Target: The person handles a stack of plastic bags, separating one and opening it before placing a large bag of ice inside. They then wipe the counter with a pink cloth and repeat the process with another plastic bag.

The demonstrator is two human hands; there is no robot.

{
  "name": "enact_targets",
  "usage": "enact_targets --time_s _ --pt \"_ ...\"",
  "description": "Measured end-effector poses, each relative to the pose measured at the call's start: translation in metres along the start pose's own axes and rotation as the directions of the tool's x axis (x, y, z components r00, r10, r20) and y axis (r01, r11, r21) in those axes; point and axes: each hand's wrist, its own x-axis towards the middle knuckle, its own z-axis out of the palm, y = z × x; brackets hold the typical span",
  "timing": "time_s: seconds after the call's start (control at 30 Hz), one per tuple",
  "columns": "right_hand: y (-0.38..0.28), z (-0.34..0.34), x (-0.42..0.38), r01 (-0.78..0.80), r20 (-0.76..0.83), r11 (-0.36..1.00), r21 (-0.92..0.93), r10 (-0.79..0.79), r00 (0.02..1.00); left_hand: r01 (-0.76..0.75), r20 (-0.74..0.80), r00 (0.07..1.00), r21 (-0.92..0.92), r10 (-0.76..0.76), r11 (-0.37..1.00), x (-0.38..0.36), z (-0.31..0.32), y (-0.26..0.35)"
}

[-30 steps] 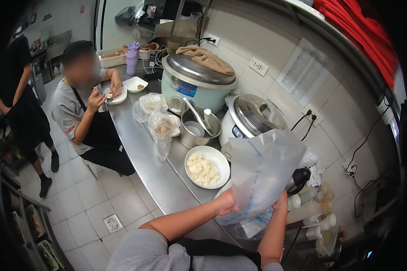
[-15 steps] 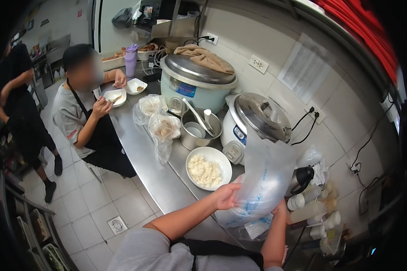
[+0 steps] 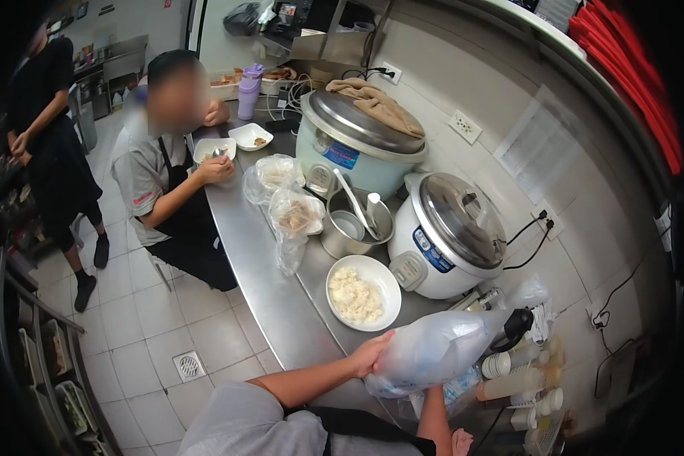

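Note:
My left hand [image 3: 371, 356] grips the near left side of a translucent plastic bag [image 3: 441, 342] with blue print, its fingers partly behind the plastic. The bag lies lengthwise toward the right, puffed out. My right forearm reaches up under the bag, and the hand itself is hidden behind it. Just beyond my left hand, a white bowl [image 3: 391, 292] holds white rice [image 3: 355, 296]. Behind the bowl stands a metal pot [image 3: 342, 245] with white-handled utensils. More plastic packaging [image 3: 460, 386] lies beneath the bag.
A white rice cooker [image 3: 425, 283] and a larger pale one [image 3: 309, 144] stand along the wall. Knotted plastic bags [image 3: 295, 213] rest on the steel counter [image 3: 258, 285]. A seated person [image 3: 156, 171] eats at left; another [image 3: 53, 144] stands behind. Cups and bottles [image 3: 509, 384] are at right.
The bag has tipped from upright to lying toward the right, uncovering the white rice cooker. My right hand has gone out of sight behind it. The seated person's hand has lowered to the bowl.

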Motion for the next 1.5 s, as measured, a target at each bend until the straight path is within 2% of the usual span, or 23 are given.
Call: enact_targets --time_s 0.13,0.37,0.57,0.67,0.77,1.03,1.1,1.13,1.17,1.2,1.23,1.27,1.33,1.37,1.4,1.47,1.5 --pt "0.014 -0.009 0.006 -0.011 -0.025 0.998 0.057 0.013 1.0 0.039 0.054 0.998 -0.023 -0.037 0.999 0.008 -0.013 -0.003" --pt "0.022 -0.009 0.011 -0.001 -0.021 0.995 0.104 0.003 1.0 0.067 -0.03 0.997 -0.013 -0.067 0.998 -0.013 0.004 0.015" --pt "0.027 -0.009 0.011 0.0 -0.005 0.992 0.13 0.0 1.0 0.061 0.069 0.996 -0.057 -0.057 0.997 -0.028 -0.001 0.008" --pt "0.031 -0.011 0.009 0.008 -0.003 0.989 0.147 -0.008 1.0 0.095 -0.021 0.995 0.005 -0.095 0.995 -0.06 0.029 0.03" --pt "0.037 -0.013 0.005 0.003 -0.003 0.985 0.17 -0.003 1.0 0.047 0.021 0.999 0.001 -0.047 0.999 -0.053 0.006 0.011" --pt "0.05 -0.028 0.003 0.015 0.0 0.98 0.199 -0.016 1.0 0.043 0.073 0.996 -0.003 -0.043 0.999 -0.066 0.006 0.016" --pt "0.044 -0.043 0.001 0.086 -0.003 0.985 0.151 -0.086 0.996 0.044 0.052 0.998 -0.009 -0.043 0.999 -0.069 0.007 0.016" --pt "0.027 -0.039 -0.008 0.193 -0.03 0.98 0.041 -0.192 0.981 0.041 0.013 0.999 -0.008 -0.041 0.999 -0.075 0.016 0.02" --pt "-0.006 -0.015 -0.036 0.345 -0.05 0.929 -0.133 -0.354 0.934 0.038 -0.027 0.999 -0.007 -0.038 0.999 -0.079 0.021 0.023" --pt "-0.04 0.009 -0.063 0.462 -0.069 0.83 -0.313 -0.505 0.86 0.018 -0.004 1.0 -0.004 -0.018 1.0 -0.077 0.017 0.021" --pt "-0.07 0.021 -0.09 0.461 -0.105 0.787 -0.411 -0.543 0.833 0.002 0.017 1.0 -0.003 -0.002 1.0 -0.074 0.011 0.017" --pt "-0.093 0.032 -0.102 0.621 -0.023 0.689 -0.373 -0.676 0.736 -0.012 0.039 0.999 -0.001 0.012 1.0 -0.073 0.008 0.013" --pt "-0.127 0.071 -0.146 0.818 0.125 0.52 -0.248 -0.82 0.559 -0.003 0.007 1.0 0.012 0.003 1.0 -0.074 0.01 0.013" --pt "-0.136 0.085 -0.156 0.878 0.213 0.357 -0.318 -0.876 0.434 0.002 -0.01 1.0 0.018 -0.002 1.0 -0.074 0.012 0.015" --pt "-0.137 0.109 -0.169 0.894 0.26 0.299 -0.335 -0.882 0.393 0.004 -0.009 1.0 0.013 -0.004 1.0 -0.077 0.015 0.016" --pt "-0.13 0.143 -0.174 0.816 0.399 0.122 -0.565 -0.825 0.4 0.004 -0.007 1.0 0.003 -0.004 1.0 -0.081 0.02 0.021" --pt "-0.117 0.154 -0.175 0.708 0.48 -0.092 -0.7 -0.795 0.371 0.007 0.005 1.0 0.002 -0.007 1.0 -0.081 0.019 0.02"
